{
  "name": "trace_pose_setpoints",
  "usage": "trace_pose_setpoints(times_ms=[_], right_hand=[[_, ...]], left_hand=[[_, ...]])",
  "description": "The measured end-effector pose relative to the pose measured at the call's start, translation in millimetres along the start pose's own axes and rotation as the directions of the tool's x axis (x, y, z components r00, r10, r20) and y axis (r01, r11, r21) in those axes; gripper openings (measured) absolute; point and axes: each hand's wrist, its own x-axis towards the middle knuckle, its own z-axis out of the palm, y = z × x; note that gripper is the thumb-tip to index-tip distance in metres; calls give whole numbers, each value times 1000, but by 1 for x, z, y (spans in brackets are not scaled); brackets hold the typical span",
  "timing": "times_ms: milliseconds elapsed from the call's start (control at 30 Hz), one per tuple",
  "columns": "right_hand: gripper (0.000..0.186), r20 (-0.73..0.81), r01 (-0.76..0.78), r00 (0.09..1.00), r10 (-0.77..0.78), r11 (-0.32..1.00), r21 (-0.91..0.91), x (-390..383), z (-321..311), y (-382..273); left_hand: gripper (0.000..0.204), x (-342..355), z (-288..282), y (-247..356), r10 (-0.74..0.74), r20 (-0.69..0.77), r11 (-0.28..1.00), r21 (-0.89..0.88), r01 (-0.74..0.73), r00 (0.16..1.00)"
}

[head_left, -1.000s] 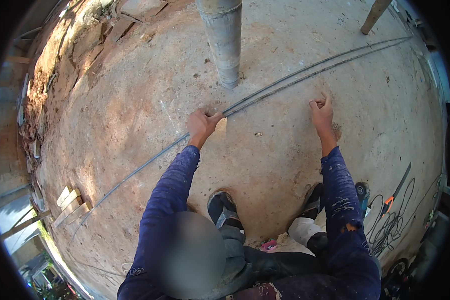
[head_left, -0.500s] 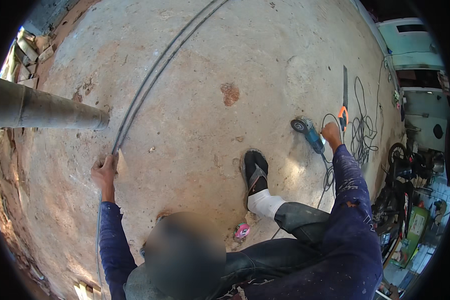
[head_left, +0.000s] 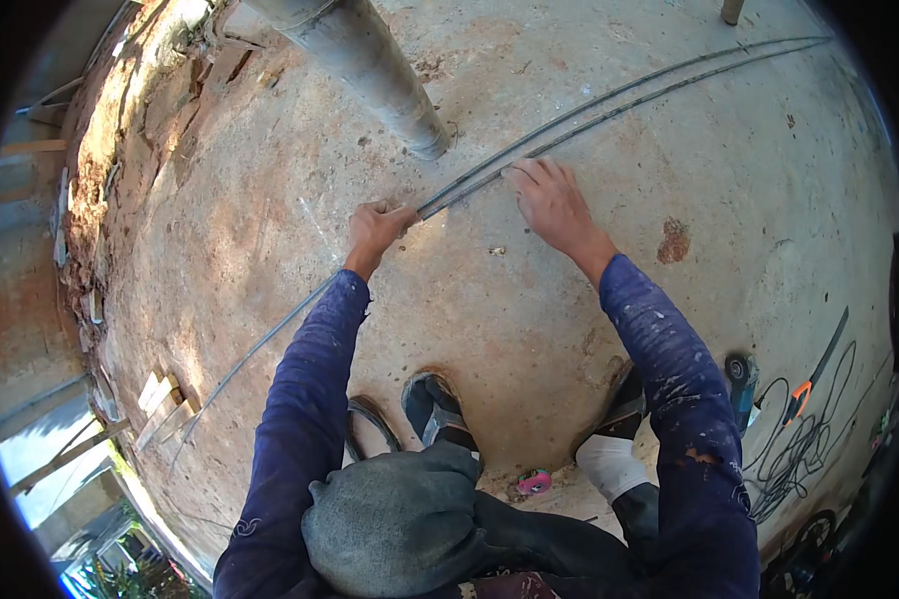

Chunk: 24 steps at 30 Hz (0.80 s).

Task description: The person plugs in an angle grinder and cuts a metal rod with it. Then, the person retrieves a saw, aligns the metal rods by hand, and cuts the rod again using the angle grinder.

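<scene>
Two long thin dark steel rods lie side by side on the floor and come together at the far right. My left hand is closed round their near ends, fingers and thumb wrapped. From under that hand a single thin rod runs on past my left sleeve to the lower left. My right hand is farther along the pair, its fingers bent with the tips at the nearer rod. The undersides of its fingers are hidden.
A round post stands just beyond the rods. At the right lie a blue angle grinder, a handsaw with an orange handle and a tangled dark cable. A pink tape measure lies between my feet. Wood pieces lie at the left.
My right hand has left the grinder and come across to the rods. My left hand keeps its hold on them. The view has swung left, so the post now stands ahead.
</scene>
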Motion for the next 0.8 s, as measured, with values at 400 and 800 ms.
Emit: trace_pose_setpoints(times_ms=[400, 800], right_hand=[[19, 319, 110, 946, -56, 982, -154, -6, -24, 48], [44, -159, -803, 492, 856, 376, -463, -276, -219, 142]], left_hand=[[38, -7, 7, 14, 9, -93, 979, 205, 10, 996], [33, -10, -1, 5, 62, -111, 995, 89, -52, 992]])
